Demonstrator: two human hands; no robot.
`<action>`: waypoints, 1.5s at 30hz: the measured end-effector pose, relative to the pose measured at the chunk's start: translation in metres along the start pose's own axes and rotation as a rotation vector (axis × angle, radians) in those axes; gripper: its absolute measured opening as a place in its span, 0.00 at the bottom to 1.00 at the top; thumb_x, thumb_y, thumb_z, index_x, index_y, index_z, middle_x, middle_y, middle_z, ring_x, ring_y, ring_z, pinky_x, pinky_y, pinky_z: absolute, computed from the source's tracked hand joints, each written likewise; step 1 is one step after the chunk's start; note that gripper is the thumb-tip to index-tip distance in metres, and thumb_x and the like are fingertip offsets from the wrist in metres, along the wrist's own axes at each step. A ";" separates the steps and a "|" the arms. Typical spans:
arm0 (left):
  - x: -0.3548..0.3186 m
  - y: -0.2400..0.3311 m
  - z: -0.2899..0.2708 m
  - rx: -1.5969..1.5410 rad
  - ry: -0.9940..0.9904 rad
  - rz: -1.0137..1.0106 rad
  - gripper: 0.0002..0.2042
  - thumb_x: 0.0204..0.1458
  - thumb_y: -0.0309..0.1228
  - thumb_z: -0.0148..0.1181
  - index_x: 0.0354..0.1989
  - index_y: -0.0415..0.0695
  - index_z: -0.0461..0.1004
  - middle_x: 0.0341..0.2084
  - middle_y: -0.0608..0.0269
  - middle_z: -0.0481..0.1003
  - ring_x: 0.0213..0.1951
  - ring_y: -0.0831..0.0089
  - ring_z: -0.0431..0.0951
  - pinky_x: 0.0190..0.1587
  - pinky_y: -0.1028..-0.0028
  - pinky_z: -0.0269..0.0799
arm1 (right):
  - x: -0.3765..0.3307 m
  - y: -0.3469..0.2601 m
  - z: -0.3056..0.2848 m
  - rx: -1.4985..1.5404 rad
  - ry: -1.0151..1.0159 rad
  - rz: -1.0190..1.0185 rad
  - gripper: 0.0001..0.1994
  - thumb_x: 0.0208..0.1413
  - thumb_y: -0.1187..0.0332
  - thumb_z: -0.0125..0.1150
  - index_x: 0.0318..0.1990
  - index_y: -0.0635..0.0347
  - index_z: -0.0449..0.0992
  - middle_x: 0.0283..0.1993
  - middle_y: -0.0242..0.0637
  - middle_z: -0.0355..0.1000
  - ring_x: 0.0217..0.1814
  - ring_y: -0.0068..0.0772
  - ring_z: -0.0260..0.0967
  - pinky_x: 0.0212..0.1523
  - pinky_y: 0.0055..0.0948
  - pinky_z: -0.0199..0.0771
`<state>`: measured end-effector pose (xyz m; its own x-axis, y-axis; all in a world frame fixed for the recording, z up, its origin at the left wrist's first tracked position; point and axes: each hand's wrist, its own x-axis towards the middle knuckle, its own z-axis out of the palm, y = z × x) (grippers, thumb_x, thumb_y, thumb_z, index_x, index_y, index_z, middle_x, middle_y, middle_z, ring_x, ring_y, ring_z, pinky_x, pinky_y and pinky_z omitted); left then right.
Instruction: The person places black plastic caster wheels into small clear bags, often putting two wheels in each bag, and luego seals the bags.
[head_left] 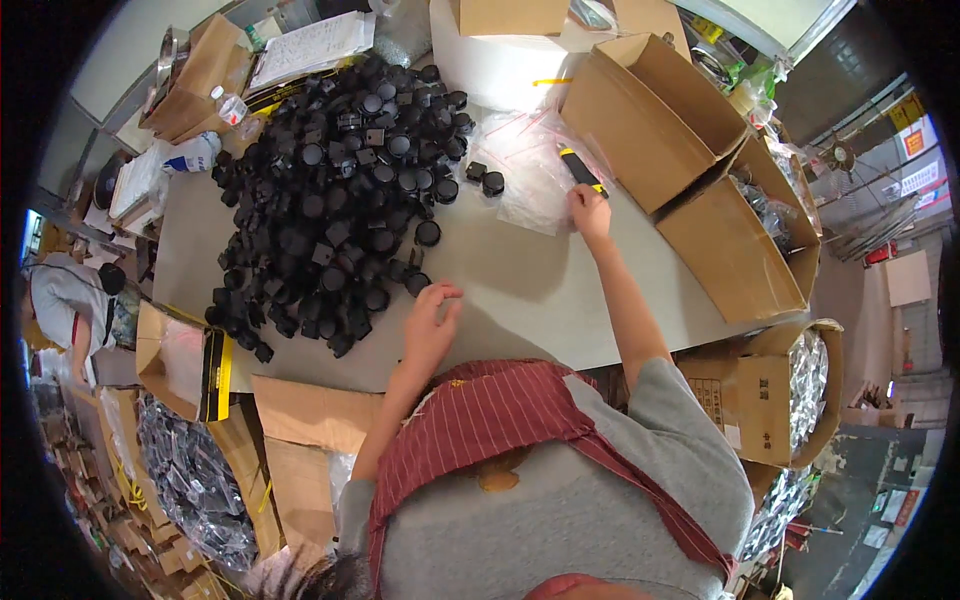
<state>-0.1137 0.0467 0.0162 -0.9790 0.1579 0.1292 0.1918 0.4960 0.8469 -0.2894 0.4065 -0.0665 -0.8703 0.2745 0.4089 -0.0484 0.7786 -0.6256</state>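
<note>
My left hand (pixel 430 318) rests at frame centre on the grey table (pixel 520 290), fingers loosely curled, empty, just beside the black cap pile (pixel 335 190); my right hand (pixel 590 212), upper right of centre, grips a black-and-yellow knife (pixel 580 170) over clear bags (pixel 530 175)
</note>
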 end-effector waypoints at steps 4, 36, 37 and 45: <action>-0.001 -0.002 0.013 -0.169 -0.027 -0.077 0.11 0.54 0.26 0.60 0.46 0.46 0.75 0.51 0.57 0.74 0.51 0.62 0.76 0.51 0.67 0.73 | 0.016 0.007 -0.009 0.319 -0.085 0.217 0.13 0.53 0.62 0.63 0.42 0.59 0.81 0.29 0.33 0.77 0.32 0.23 0.71 0.36 0.28 0.72; 0.026 0.036 0.001 -1.181 -0.056 -0.505 0.22 0.65 0.31 0.48 0.66 0.39 0.62 0.58 0.53 0.72 0.53 0.61 0.77 0.55 0.63 0.72 | -0.118 -0.199 -0.062 0.571 -0.512 -0.530 0.11 0.55 0.70 0.62 0.46 0.59 0.79 0.62 0.46 0.67 0.67 0.44 0.60 0.62 0.43 0.63; 0.024 0.037 -0.004 -1.181 -0.041 -0.513 0.22 0.65 0.31 0.48 0.66 0.39 0.62 0.58 0.53 0.72 0.53 0.61 0.77 0.55 0.63 0.72 | -0.115 -0.200 -0.062 0.793 -0.590 -0.103 0.12 0.56 0.70 0.62 0.47 0.60 0.78 0.60 0.44 0.69 0.65 0.39 0.62 0.59 0.39 0.65; 0.008 0.033 -0.032 -1.334 -0.185 -0.418 0.24 0.62 0.27 0.49 0.66 0.34 0.61 0.58 0.46 0.72 0.53 0.54 0.78 0.54 0.63 0.74 | -0.080 -0.188 -0.070 0.910 -1.213 0.345 0.10 0.56 0.69 0.65 0.44 0.62 0.77 0.37 0.31 0.78 0.41 0.21 0.74 0.47 0.25 0.72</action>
<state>-0.1172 0.0371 0.0614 -0.9032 0.3623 -0.2302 -0.4180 -0.6203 0.6637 -0.1767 0.2778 0.0645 -0.7411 -0.5923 -0.3163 0.3506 0.0605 -0.9346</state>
